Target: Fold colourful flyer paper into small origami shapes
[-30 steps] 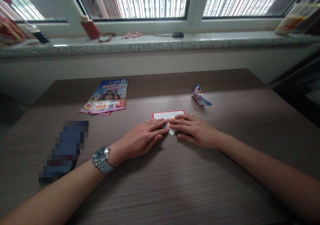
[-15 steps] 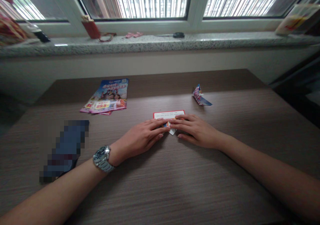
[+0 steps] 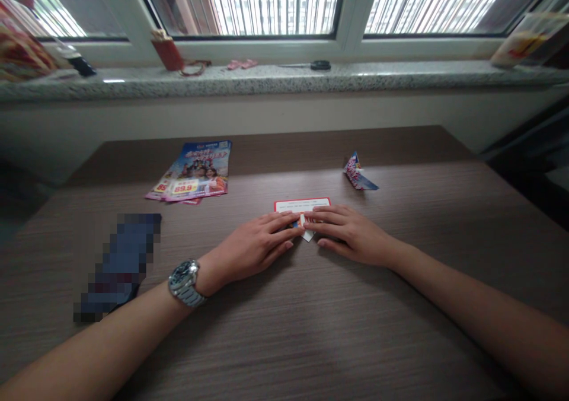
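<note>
A partly folded sheet of printed paper [image 3: 302, 203] lies on the table in front of me. Its far edge is white with a red border, and a small white point sticks out on the near side. My left hand [image 3: 258, 241] rests flat on the paper's left part, fingers stretched out, a metal watch [image 3: 186, 282] on the wrist. From the other side my right hand [image 3: 351, 235] presses its outstretched fingers on the right part. The fingertips of both hands nearly meet at the middle. Much of the paper is hidden beneath the fingers.
A folded paper figure [image 3: 358, 174] stands beyond my right hand. Several printed flyers [image 3: 200, 172] lie at the back left, with a blurred-out dark blue object [image 3: 122, 264] nearer. Scissors [image 3: 319, 65] and a red box [image 3: 167, 51] are on the granite windowsill [image 3: 267, 82].
The fingertips shift very slightly on the paper, and a bit more white shows between them. The whole view has moved a little; the other things stay in place.
</note>
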### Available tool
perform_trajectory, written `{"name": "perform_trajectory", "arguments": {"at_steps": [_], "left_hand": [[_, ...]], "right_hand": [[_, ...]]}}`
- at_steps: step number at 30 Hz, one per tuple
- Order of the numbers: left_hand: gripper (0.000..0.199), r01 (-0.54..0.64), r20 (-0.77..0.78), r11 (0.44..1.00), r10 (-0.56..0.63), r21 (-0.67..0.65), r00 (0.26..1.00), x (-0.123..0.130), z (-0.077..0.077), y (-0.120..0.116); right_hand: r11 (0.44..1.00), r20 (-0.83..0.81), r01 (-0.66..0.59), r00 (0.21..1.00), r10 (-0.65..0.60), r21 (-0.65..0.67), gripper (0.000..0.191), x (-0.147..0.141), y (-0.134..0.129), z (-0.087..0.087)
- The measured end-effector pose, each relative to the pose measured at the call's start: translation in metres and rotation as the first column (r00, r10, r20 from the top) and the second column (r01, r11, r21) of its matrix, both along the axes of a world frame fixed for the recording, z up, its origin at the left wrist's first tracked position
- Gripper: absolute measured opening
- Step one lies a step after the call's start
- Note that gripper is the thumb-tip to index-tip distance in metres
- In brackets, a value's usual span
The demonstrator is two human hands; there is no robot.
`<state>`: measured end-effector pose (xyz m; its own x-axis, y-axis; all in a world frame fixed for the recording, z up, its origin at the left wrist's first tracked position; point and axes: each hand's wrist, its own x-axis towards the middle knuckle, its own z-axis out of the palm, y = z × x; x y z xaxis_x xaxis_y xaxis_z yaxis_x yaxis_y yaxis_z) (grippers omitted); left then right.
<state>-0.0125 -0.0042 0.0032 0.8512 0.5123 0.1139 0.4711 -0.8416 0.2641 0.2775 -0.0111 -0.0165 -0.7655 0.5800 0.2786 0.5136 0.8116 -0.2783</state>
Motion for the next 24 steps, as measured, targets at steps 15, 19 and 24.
{"name": "perform_trajectory", "arguments": {"at_steps": [15,19,24], "left_hand": [[0.047,0.012,-0.028,1.000,-0.011,0.017,1.000,0.0003,0.0014,0.0007],[0.047,0.007,-0.031,1.000,-0.007,0.011,0.999,0.0009,0.0020,0.0007],[0.047,0.011,-0.021,1.000,-0.011,-0.002,1.000,0.0009,0.0040,0.0001]], "right_hand": [[1.000,-0.006,-0.002,1.000,0.002,-0.013,0.041,0.0007,0.0004,0.0020],[1.000,0.009,-0.022,1.000,0.022,-0.011,0.040,0.0007,0.0000,0.0035],[1.000,0.064,-0.022,0.998,0.023,-0.021,0.041,0.0004,-0.0011,0.0033]]}}
